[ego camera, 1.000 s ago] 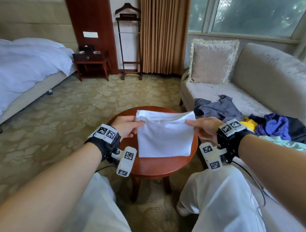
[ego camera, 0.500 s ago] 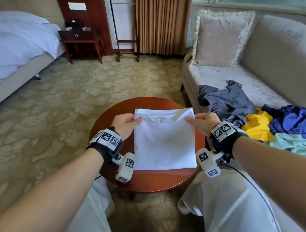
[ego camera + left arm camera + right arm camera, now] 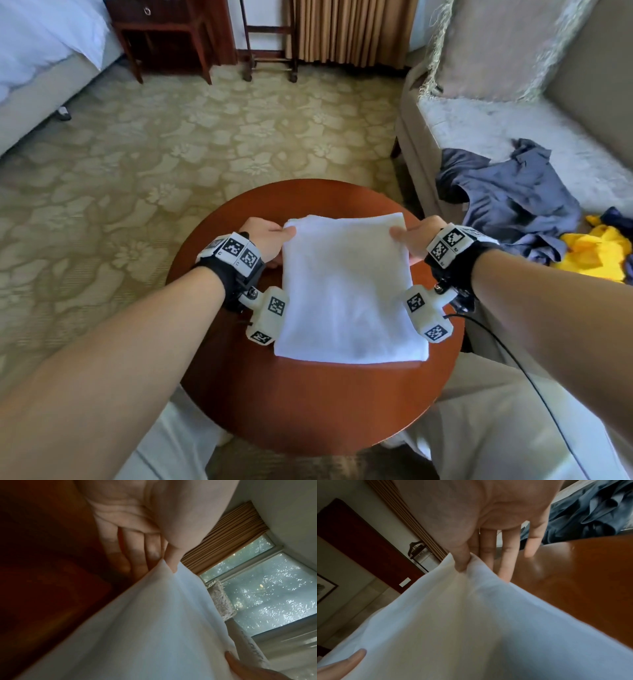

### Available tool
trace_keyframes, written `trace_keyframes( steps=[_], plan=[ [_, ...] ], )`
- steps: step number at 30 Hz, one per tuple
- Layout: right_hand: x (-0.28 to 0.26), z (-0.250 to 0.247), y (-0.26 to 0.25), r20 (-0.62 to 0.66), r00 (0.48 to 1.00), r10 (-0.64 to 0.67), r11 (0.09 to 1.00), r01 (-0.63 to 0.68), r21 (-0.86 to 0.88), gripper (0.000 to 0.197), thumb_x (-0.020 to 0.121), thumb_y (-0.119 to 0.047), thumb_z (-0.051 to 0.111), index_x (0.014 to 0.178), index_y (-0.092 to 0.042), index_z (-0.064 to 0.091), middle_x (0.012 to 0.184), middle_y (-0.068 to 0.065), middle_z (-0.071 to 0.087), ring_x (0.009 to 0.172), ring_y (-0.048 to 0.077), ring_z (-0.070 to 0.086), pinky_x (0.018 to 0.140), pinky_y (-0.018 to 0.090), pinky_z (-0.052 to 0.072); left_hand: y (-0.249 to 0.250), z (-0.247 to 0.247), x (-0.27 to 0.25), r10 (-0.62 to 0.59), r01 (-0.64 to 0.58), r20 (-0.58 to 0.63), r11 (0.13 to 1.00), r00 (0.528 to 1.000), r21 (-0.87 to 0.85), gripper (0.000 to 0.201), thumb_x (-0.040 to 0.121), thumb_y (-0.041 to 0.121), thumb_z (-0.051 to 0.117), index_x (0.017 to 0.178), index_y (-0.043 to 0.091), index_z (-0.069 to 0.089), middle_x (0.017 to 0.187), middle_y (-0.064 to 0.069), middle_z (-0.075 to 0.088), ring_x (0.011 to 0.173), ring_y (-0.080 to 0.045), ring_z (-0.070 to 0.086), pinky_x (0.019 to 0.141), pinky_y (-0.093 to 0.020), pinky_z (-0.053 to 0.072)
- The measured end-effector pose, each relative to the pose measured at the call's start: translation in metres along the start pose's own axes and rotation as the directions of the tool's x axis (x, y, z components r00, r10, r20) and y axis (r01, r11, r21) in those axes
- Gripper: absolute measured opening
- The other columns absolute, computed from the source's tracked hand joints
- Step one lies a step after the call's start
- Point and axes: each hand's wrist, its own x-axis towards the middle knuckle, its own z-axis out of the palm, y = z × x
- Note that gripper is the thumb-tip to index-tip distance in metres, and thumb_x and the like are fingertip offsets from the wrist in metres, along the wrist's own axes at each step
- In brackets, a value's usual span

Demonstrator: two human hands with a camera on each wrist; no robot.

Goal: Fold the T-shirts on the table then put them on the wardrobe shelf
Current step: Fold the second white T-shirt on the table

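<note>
Both hands (image 3: 270,236) (image 3: 412,238) pinch folded white T-shirt (image 3: 346,291), seemingly far corners.

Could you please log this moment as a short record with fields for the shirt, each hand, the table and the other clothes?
shirt: white T-shirt, folded into a rectangle, lying on the table
left hand: left hand pinches the shirt's far left corner
right hand: right hand pinches the far right corner
table: round wooden table
other clothes: grey-blue garment and yellow garment, unfolded on the sofa
</note>
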Motion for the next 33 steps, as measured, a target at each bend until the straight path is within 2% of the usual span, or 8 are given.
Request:
trace_keyframes(
  steps=[4,10,14,18,24,28,31,33],
  plan=[
    [0.016,0.016,-0.003,-0.014,0.999,0.052,0.991,-0.053,-0.126,0.046,0.084,-0.049,0.052,0.091,-0.006,0.068,0.072,0.008,0.067,0.060,0.021,0.060,0.056,0.024,0.043,-0.005,0.004,0.017,-0.011,0.011,0.016,1.000,1.000,0.026,0.028,0.092,0.038,0.065,0.086,0.012,0.075,0.073,-0.002,0.074,0.063,-0.018,0.071,0.069,-0.034,0.061],
    [0.014,0.018,-0.009,-0.004,0.996,0.084,0.978,-0.083,-0.193,0.042,0.089,-0.039,0.048,0.106,-0.004,0.060,0.086,0.010,0.067,0.063,0.023,0.058,0.059,0.026,0.045,-0.006,0.007,0.020,-0.005,0.005,-0.012,1.000,1.000,0.025,0.023,0.087,0.043,0.069,0.082,0.021,0.075,0.075,0.000,0.075,0.063,-0.020,0.073,0.063,-0.031,0.060],
    [0.005,0.011,-0.013,-0.041,0.998,-0.057,0.960,0.043,-0.275,0.038,0.095,-0.016,0.043,0.133,-0.011,0.041,0.076,0.002,0.042,0.075,0.021,0.052,0.070,0.029,0.042,-0.002,0.004,0.010,0.086,-0.084,-0.079,0.996,0.993,0.029,0.018,0.088,0.038,0.070,0.081,0.021,0.074,0.079,-0.003,0.075,0.062,-0.018,0.072,0.052,-0.025,0.054],
    [0.005,0.015,0.008,-0.040,0.999,0.027,0.999,-0.025,0.036,0.041,0.087,-0.025,0.061,0.123,-0.006,0.057,0.112,0.014,0.063,0.102,0.030,0.063,0.084,0.039,0.054,0.009,0.008,0.001,0.068,-0.069,-0.043,0.997,0.997,-0.023,0.012,0.083,0.036,0.075,0.083,0.025,0.069,0.089,-0.001,0.074,0.079,-0.020,0.073,0.074,-0.037,0.062],
    [0.000,0.013,0.013,-0.073,0.974,0.214,0.977,-0.214,0.009,0.045,0.084,-0.051,0.049,0.083,-0.005,0.050,0.078,0.012,0.061,0.070,0.026,0.062,0.077,0.037,0.054,0.008,0.018,-0.010,0.025,-0.028,0.062,0.998,0.998,0.052,0.041,0.073,0.027,0.085,0.108,0.016,0.066,0.107,-0.003,0.070,0.100,-0.021,0.066,0.092,-0.041,0.055],
    [-0.023,0.006,0.011,0.012,0.982,0.191,0.977,-0.191,0.096,0.051,0.073,-0.053,0.065,0.096,-0.009,0.057,0.092,0.012,0.068,0.085,0.030,0.067,0.086,0.044,0.054,-0.003,0.019,-0.026,-0.078,0.068,0.067,0.987,0.995,0.149,0.059,0.067,0.042,0.085,0.115,0.015,0.063,0.112,-0.003,0.066,0.098,-0.020,0.064,0.086,-0.041,0.057],
    [-0.047,0.008,0.021,0.181,0.960,0.215,0.959,-0.243,0.146,0.039,0.067,-0.040,0.074,0.088,-0.011,0.059,0.072,0.009,0.059,0.060,0.024,0.056,0.065,0.034,0.050,-0.008,0.020,-0.045,-0.160,0.130,0.105,0.960,0.981,0.250,0.042,0.072,0.039,0.084,0.098,0.013,0.065,0.099,-0.004,0.066,0.092,-0.022,0.064,0.081,-0.040,0.058],
    [-0.065,0.014,0.032,0.286,0.931,0.226,0.964,-0.255,0.071,0.032,0.072,-0.033,0.075,0.078,-0.008,0.057,0.064,0.009,0.054,0.049,0.021,0.049,0.052,0.028,0.043,-0.012,0.021,-0.060,-0.190,0.138,0.114,0.924,0.975,0.356,0.054,0.067,0.045,0.085,0.103,0.011,0.065,0.091,-0.004,0.065,0.083,-0.021,0.063,0.070,-0.033,0.056]
  ],
)
